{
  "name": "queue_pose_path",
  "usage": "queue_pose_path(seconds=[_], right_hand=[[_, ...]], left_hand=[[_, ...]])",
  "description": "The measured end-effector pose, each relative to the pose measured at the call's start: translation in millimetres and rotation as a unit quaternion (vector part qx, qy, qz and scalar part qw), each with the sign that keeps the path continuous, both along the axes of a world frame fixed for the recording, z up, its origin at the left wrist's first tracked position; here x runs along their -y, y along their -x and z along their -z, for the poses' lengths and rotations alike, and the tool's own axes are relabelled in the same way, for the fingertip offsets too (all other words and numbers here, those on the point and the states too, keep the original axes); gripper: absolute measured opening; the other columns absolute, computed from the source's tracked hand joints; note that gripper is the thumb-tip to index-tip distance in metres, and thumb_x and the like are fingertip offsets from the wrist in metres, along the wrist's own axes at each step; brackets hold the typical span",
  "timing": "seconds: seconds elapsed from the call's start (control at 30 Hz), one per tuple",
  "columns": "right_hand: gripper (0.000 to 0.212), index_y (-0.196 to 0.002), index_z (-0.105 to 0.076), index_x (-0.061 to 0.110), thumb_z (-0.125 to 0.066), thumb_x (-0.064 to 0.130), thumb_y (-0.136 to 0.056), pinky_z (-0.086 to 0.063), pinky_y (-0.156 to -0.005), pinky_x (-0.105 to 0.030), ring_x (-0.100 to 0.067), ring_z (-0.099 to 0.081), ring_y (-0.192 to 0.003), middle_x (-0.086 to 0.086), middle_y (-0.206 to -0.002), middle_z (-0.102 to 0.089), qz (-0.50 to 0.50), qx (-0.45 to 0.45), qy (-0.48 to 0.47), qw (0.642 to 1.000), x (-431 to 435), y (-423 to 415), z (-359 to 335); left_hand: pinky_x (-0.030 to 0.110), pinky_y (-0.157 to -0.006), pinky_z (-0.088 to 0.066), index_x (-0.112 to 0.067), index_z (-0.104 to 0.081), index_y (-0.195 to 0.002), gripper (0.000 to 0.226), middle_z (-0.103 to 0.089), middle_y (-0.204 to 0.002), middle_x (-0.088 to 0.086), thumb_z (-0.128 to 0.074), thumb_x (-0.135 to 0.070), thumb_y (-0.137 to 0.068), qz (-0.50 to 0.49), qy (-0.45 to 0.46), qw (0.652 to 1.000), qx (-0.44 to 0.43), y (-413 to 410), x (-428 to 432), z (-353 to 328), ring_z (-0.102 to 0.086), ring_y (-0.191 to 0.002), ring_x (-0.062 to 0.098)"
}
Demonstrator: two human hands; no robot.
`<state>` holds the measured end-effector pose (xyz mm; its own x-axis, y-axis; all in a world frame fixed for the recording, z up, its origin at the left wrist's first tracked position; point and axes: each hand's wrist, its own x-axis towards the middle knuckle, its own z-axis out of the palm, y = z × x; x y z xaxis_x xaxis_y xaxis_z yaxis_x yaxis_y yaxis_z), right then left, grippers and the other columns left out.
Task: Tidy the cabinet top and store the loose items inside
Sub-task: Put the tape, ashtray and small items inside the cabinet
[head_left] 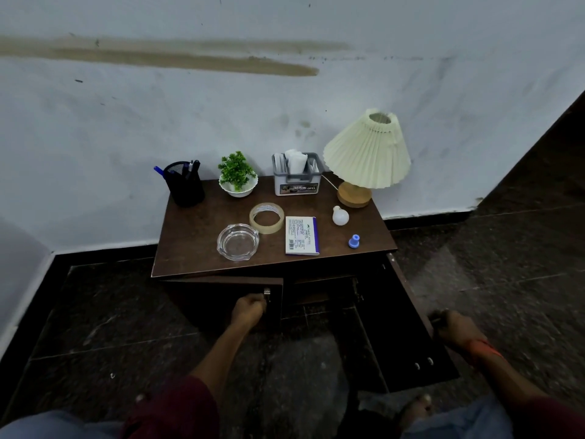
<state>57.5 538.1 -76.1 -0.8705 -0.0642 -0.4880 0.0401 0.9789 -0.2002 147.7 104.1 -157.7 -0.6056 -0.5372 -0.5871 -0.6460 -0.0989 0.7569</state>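
A dark wooden cabinet [196,245] stands against the wall. On its top lie a glass ashtray [237,242], a roll of tape [266,218], a small white and blue booklet [301,236], a white bulb [340,215] and a small blue cap [354,241]. My left hand [248,310] grips the metal handle [267,292] of the left door [221,299], which looks closed. My right hand [456,327] holds the top edge of the right door [408,327], which is swung wide open. The inside of the cabinet is dark.
Along the back of the top stand a black pen holder [185,186], a small green plant in a white bowl [237,177], a grey organiser box [297,179] and a pleated lamp [367,153]. Dark tiled floor surrounds the cabinet. My knees are at the bottom edge.
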Motion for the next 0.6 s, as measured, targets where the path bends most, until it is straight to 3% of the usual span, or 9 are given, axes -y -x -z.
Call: queue_pose_path(seconds=[0.1, 0.17, 0.3, 0.43, 0.6], right_hand=[[0.025, -0.085, -0.065, 0.032, -0.059, 0.008, -0.081, -0.048, -0.075, -0.025, -0.011, -0.065, -0.082, 0.005, -0.082, -0.070, 0.075, -0.068, 0.102, 0.990, 26.0, 26.9, -12.5], [0.023, -0.086, -0.067, 0.027, -0.055, 0.007, -0.085, -0.046, -0.069, -0.026, -0.017, -0.065, -0.076, -0.003, -0.081, -0.071, 0.100, -0.085, 0.148, 0.980, 34.8, 25.0, -8.7], [0.018, -0.095, -0.070, 0.021, -0.058, 0.012, -0.086, -0.049, -0.071, -0.030, -0.022, -0.065, -0.073, -0.006, -0.083, -0.071, 0.165, -0.123, 0.212, 0.955, 53.0, 39.2, -0.8], [0.018, -0.096, -0.068, 0.024, -0.060, 0.011, -0.087, -0.055, -0.080, -0.041, -0.028, -0.067, -0.082, -0.011, -0.087, -0.071, 0.197, -0.150, 0.273, 0.930, 69.5, 39.0, 11.1], [0.020, -0.100, -0.065, 0.024, -0.057, 0.012, -0.087, -0.054, -0.075, -0.045, -0.032, -0.065, -0.076, -0.014, -0.087, -0.070, 0.226, -0.150, 0.297, 0.916, 76.4, 34.8, 19.1]], left_hand=[[0.037, -0.093, -0.049, -0.023, -0.074, -0.074, 0.017, -0.072, -0.090, 0.015, -0.061, -0.013, -0.066, 0.044, 0.012, 0.999, -0.003, -19.1, 14.5, 46.9, -0.067, -0.094, 0.036], [0.038, -0.097, -0.048, -0.033, -0.073, -0.063, 0.023, -0.071, -0.084, 0.009, -0.057, -0.015, -0.062, 0.065, 0.039, 0.997, -0.004, -33.7, 17.4, 54.2, -0.068, -0.097, 0.034], [0.021, -0.086, -0.045, -0.023, -0.076, -0.083, 0.026, -0.070, -0.083, -0.005, -0.058, -0.004, -0.081, 0.110, 0.097, 0.989, 0.010, -72.3, 3.8, 3.8, -0.064, -0.087, 0.010], [0.024, -0.083, -0.053, -0.036, -0.069, -0.064, 0.037, -0.075, -0.082, -0.008, -0.053, -0.003, -0.074, 0.169, 0.136, 0.976, 0.023, -104.4, 19.9, 8.3, -0.070, -0.087, 0.012], [0.014, -0.077, -0.048, -0.033, -0.069, -0.066, 0.030, -0.072, -0.083, -0.013, -0.058, -0.007, -0.073, 0.262, 0.190, 0.945, 0.047, -130.8, 39.5, -6.8, -0.065, -0.082, -0.001]])
